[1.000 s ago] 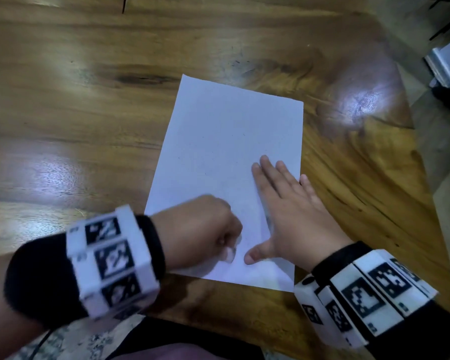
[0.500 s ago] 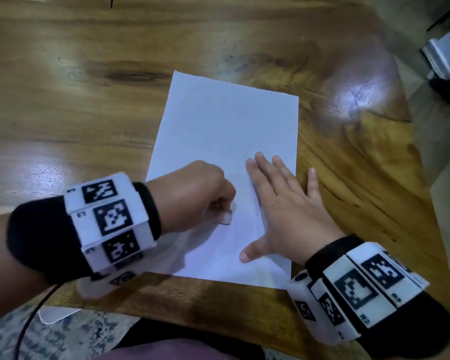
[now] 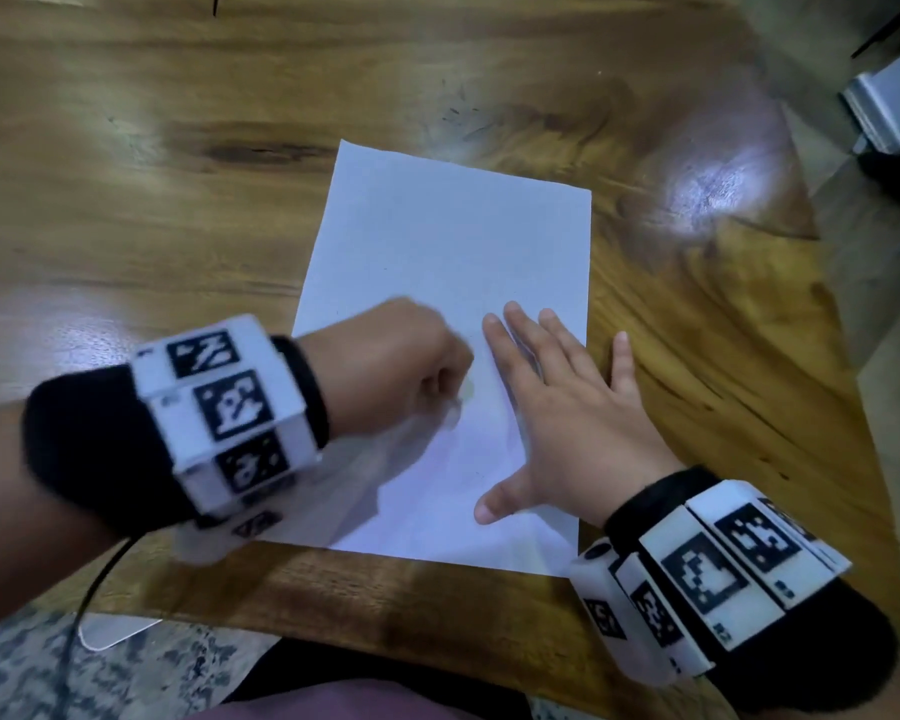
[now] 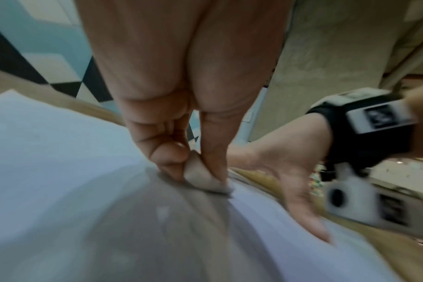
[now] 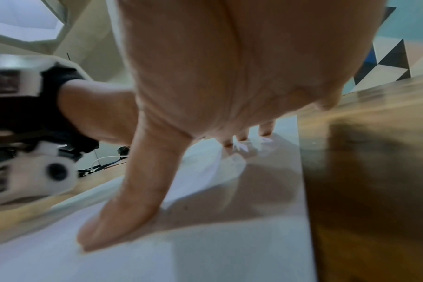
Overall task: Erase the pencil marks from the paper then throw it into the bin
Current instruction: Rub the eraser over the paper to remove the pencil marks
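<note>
Paper [image 3: 453,262] lies flat on the wooden worktop [image 3: 126,210], near its front edge. By the look of it, it is one thin sheet: light, limp, easy to crease or tear, and likely to slide on the glossy wood unless pinned. The right hand [image 3: 567,423] pins it, fingers straight and spread, palm down on the sheet's right half, with the little finger past the edge on the wood. The left hand [image 3: 406,371] has its grip narrow on a small eraser [image 4: 200,177], pinched between thumb and fingertips and pressed to the sheet. For binning, I would take the sheet at a free corner or crumple it in from the edges.

The head view shows the whole sheet and both hands, but the eraser there is only a pale blur. The left wrist view shows the pinch and the eraser touching the sheet. The right wrist view shows the right thumb [image 5: 123,213] flat on the sheet. No view shows pencil marks clearly, nor a bin.
</note>
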The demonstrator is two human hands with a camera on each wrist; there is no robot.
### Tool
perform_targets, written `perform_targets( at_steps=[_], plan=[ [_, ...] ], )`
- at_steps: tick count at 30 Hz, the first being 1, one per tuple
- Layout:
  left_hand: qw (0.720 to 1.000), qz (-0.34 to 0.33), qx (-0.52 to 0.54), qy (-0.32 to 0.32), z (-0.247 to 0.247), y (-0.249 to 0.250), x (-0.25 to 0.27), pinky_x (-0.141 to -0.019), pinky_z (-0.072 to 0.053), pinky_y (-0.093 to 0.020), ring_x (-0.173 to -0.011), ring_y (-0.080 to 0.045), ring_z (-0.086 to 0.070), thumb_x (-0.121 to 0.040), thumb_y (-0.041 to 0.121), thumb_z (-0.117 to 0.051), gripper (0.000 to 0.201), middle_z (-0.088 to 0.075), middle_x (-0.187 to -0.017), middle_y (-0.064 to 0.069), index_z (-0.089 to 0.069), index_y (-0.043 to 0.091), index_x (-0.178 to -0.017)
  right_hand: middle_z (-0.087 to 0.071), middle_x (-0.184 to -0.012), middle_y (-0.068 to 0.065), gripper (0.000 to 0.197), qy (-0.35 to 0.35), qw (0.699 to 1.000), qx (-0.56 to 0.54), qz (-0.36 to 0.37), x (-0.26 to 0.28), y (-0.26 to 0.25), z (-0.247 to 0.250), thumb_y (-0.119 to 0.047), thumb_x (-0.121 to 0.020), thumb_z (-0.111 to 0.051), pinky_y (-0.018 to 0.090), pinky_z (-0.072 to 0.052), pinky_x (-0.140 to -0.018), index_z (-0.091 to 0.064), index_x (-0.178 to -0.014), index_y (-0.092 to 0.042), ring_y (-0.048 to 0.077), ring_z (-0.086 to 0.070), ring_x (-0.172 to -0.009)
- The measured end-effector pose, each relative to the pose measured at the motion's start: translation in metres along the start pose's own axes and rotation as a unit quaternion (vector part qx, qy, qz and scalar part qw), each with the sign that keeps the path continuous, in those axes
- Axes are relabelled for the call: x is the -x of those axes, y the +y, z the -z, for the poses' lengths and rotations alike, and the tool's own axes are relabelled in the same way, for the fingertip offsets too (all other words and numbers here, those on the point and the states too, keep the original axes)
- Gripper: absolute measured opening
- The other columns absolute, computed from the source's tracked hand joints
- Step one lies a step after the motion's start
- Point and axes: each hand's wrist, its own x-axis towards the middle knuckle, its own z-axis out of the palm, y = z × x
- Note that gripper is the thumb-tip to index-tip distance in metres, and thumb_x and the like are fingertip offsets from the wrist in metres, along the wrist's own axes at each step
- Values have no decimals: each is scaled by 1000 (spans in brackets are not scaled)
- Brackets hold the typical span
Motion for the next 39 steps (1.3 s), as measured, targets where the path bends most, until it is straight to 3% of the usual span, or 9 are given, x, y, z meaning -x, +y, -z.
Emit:
perform_targets(
  at_steps=[4,8,12,15,18,25,32,35,39],
  plan=[
    [994,79,-19,71,23,-3,-32,-54,-17,-23,-71,-18,-43,-77,21,-65,15,-52,-69,1,-63,7,-82,39,-147,-16,143,0,1000,-2,0,0,0,0,-71,-52,-72,59,19,-109,35,-139,-32,8,35,-135],
    [998,13,4,54,-4,2,7,-56,-22,-26,-59,-22,-41,-73,9,-64,23,-37,-56,7,-49,21,-59,39,-147,-17,143,0,1000,-7,1,-1,1,0,-70,-53,-73,59,19,-108,34,-139,-32,7,36,-135],
    [999,6,36,-15,-15,5,28,-53,-28,-15,-60,-17,-45,-75,14,-67,14,-45,-66,3,-60,15,-63,39,-147,-17,140,0,1000,-3,10,0,0,-1,-70,-56,-72,58,20,-108,34,-140,-32,8,35,-135],
    [999,31,12,14,3,0,3,-54,-27,-20,-64,-15,-43,-75,21,-68,9,-51,-68,2,-67,12,-78,39,-147,-16,141,1,1000,4,7,0,-1,0,-70,-55,-72,58,19,-109,34,-140,-31,8,35,-136],
    [996,87,14,31,18,-9,-16,-56,-29,-9,-63,-10,-45,-74,23,-69,13,-53,-64,7,-66,14,-83,38,-147,-15,143,6,1000,12,7,-1,-1,-1,-71,-53,-72,58,20,-109,35,-139,-30,9,35,-136],
    [994,106,20,31,19,-6,-11,-60,-36,-26,-73,-18,-48,-77,23,-66,17,-55,-78,-2,-64,12,-89,30,-151,-13,141,33,999,6,39,-3,5,3,-72,-51,-72,45,19,-113,26,-144,-30,12,28,-140],
    [993,106,-36,46,13,-2,-9,-67,-38,-26,-75,-16,-45,-78,14,-62,14,-53,-82,0,-62,15,-92,43,-145,-14,144,10,998,9,56,-9,8,5,-69,-54,-73,43,19,-113,34,-141,-29,7,37,-134],
    [992,106,-15,72,17,1,-15,-66,-32,-23,-71,-13,-45,-79,24,-63,14,-52,-69,6,-64,15,-90,43,-145,-14,146,4,999,14,49,-9,8,5,-69,-53,-73,44,18,-114,34,-141,-27,7,36,-135],
    [993,86,-26,78,12,8,-13,-56,-20,-23,-70,-17,-40,-80,18,-60,9,-43,-63,5,-63,10,-82,42,-146,-13,145,2,999,29,37,-9,5,6,-71,-54,-71,51,17,-113,34,-141,-25,8,35,-136]
  ],
)
